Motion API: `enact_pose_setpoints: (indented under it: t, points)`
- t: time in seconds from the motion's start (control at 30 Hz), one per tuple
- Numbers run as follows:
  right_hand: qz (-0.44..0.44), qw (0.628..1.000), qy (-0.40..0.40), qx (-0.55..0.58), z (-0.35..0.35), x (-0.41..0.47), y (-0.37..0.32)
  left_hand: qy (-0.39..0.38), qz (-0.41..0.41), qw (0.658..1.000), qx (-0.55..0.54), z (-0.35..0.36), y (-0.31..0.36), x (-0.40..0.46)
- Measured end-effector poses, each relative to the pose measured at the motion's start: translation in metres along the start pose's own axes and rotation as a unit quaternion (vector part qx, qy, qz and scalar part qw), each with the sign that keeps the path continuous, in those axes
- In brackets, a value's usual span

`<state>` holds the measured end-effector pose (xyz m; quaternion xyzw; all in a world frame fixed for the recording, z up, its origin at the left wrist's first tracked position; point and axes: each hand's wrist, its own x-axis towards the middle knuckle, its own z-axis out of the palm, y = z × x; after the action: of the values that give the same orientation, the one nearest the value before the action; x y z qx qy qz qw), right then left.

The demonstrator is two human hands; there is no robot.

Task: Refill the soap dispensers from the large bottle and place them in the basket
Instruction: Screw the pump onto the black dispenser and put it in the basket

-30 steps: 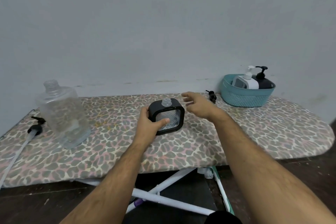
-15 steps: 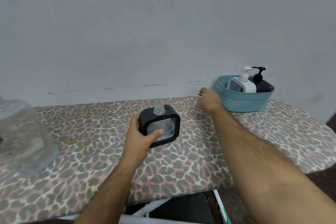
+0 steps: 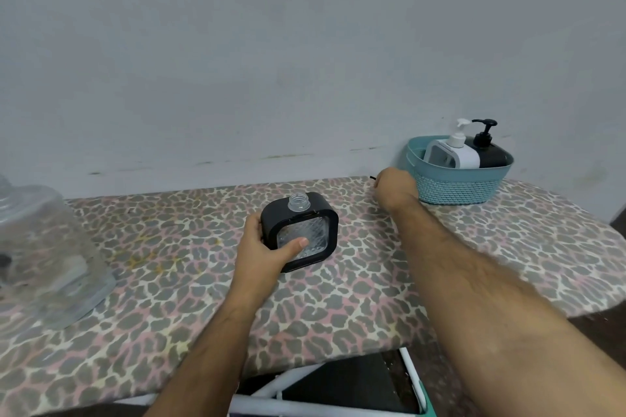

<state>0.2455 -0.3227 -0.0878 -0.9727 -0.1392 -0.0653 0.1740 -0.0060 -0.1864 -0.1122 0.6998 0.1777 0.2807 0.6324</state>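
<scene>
A square black soap dispenser (image 3: pixel 306 232) with a clear front and an uncapped threaded neck stands on the leopard-print ironing board (image 3: pixel 189 294). My left hand (image 3: pixel 267 249) grips its left side, thumb on the front. My right hand (image 3: pixel 394 191) is closed over a black pump cap at the board's far edge, just left of the teal basket (image 3: pixel 457 188); only the cap's tip shows. A white dispenser (image 3: pixel 452 154) and a black dispenser (image 3: pixel 489 152) stand in the basket. The large clear bottle (image 3: pixel 47 257) stands at the far left, partly out of frame.
A grey wall runs behind the board. The board's rounded end lies at the right, with dark floor beyond. White metal legs (image 3: pixel 288 389) show below the front edge.
My right hand travelled from above the dispenser to the black pump cap by the basket and closed over it. The view shifted right, pushing the large bottle toward the left edge.
</scene>
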Motion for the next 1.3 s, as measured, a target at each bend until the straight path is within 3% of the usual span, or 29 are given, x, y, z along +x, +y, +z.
enact_pose_setpoints:
  t: [0.17, 0.27, 0.4, 0.53, 0.67, 0.87, 1.3]
  points:
    - [-0.018, 0.998, -0.041, 0.040, -0.014, -0.033, -0.006, -0.014, 0.000, 1.000, 0.008, -0.001, 0.005, -0.004]
    - [0.007, 0.986, -0.066, 0.151, -0.027, -0.054, -0.011, -0.031, 0.001, 0.999, 0.031, -0.007, 0.011, -0.006]
    - [0.040, 0.936, -0.102, 0.336, -0.045, -0.090, -0.022, -0.048, -0.005, 0.997, 0.054, -0.024, 0.020, -0.020]
    - [0.021, 0.856, -0.133, 0.500, -0.062, -0.127, -0.043, -0.052, -0.017, 0.997, 0.052, -0.052, 0.023, -0.037]
    - [-0.004, 0.816, -0.126, 0.564, -0.079, -0.156, -0.065, -0.065, -0.022, 0.996, 0.058, -0.079, 0.025, -0.052]
    - [-0.057, 0.767, -0.048, 0.637, -0.107, -0.192, -0.102, -0.086, -0.019, 0.993, 0.076, -0.103, 0.019, -0.062]
    - [-0.173, 0.785, 0.106, 0.585, -0.120, -0.220, -0.152, -0.047, -0.007, 0.998, 0.031, -0.105, 0.008, -0.073]
